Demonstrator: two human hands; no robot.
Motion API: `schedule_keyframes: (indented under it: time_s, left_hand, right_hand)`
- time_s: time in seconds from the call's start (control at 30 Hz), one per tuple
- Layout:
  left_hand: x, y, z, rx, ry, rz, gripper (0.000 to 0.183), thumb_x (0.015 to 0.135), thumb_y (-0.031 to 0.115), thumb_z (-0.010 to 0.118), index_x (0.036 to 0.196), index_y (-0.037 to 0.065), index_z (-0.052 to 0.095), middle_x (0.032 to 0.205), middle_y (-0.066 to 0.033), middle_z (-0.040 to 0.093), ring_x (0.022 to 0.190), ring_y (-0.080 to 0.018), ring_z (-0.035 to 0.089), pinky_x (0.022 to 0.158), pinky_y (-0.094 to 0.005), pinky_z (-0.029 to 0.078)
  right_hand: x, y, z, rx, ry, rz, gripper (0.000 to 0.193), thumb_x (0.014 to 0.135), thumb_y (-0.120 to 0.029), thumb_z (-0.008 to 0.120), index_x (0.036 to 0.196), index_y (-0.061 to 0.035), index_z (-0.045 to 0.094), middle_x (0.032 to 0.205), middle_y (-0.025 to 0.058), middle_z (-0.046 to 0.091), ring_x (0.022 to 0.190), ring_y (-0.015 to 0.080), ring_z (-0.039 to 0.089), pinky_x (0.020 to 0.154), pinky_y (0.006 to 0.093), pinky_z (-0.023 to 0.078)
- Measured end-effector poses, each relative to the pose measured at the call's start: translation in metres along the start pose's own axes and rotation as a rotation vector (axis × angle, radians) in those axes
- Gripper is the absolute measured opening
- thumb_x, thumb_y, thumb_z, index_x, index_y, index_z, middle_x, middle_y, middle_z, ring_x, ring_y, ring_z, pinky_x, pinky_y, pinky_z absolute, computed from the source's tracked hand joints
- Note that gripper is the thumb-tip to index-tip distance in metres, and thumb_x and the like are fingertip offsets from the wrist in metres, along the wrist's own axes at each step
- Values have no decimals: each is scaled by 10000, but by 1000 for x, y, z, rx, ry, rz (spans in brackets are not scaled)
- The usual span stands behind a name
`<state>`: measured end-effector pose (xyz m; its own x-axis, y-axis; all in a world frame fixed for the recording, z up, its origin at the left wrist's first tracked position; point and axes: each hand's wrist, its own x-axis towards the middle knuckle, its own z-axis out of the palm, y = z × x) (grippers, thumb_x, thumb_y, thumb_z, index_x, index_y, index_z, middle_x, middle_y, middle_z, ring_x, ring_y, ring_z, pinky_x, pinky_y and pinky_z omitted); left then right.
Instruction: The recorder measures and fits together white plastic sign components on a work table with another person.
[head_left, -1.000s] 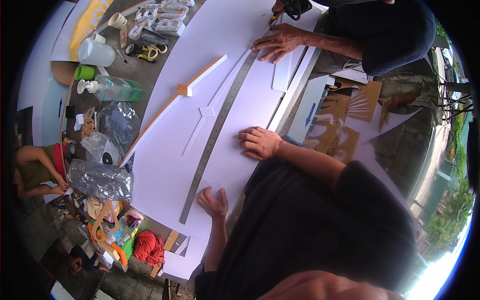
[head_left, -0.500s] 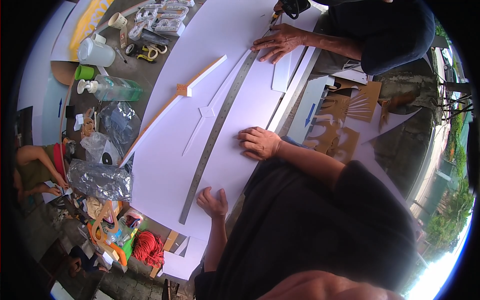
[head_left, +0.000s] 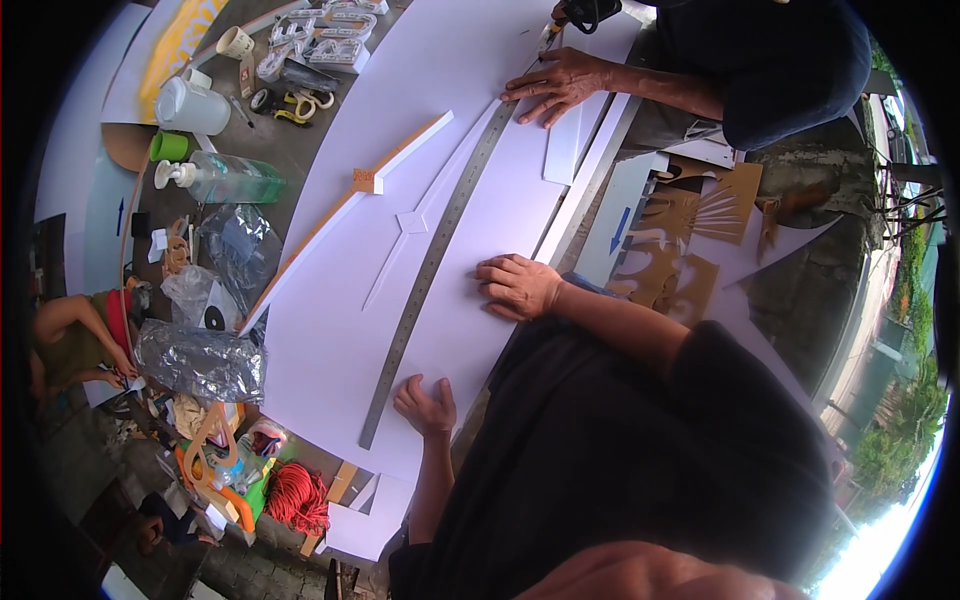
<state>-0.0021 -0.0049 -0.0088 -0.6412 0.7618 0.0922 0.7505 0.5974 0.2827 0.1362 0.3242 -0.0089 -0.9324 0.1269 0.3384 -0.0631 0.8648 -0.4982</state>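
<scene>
A long steel ruler (head_left: 430, 270) lies across a large white sheet (head_left: 330, 370). Near its lower end, my left hand (head_left: 425, 403) rests on the sheet, thumb and fingers apart, holding nothing. Farther up on the right side, my right hand (head_left: 520, 286) lies on the sheet with fingers spread, also free of anything. Both stay apart from the ruler. At the far end a co-worker's hand (head_left: 563, 85) presses on the ruler, and the co-worker's other hand, partly cut off, has a utility knife (head_left: 546, 40) beside the ruler's end. A thin white pointed piece (head_left: 413, 222) lies left of the ruler.
A long white piece with a brown edge (head_left: 350, 205) lies along the sheet's left. Beyond are a green pump bottle (head_left: 235, 178), a white jug (head_left: 190, 105), tape rolls (head_left: 300, 105) and clear plastic wrap (head_left: 205, 358). Red cord (head_left: 297, 497) lies at lower left; brown cut-out boards (head_left: 680, 220) lie right.
The co-worker's utility knife has shifted slightly along the ruler's far end. My two hands and the ruler stay where they were.
</scene>
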Motion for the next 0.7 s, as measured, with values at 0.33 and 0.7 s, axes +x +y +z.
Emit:
schedule_keyframes:
  time_s: [0.33,0.7]
  left_hand:
    - [0,1,0,1,-1,-9,530,906,504,632,1170,52,549,1107,-172,524,1008,-384,487,877,-506,390]
    - [-1,1,0,-3,-3,-12,522,904,490,642,1178,54,551,1120,-173,526,1014,-387,487,882,-505,389]
  right_hand:
    - [-1,0,1,-2,-6,5,203,872,-258,681,966,-99,595,1211,102,580,1117,279,562,982,386,457]
    - [0,0,0,-6,7,-2,211,858,-250,687,969,-93,599,1222,107,585,1130,281,563,987,384,455]
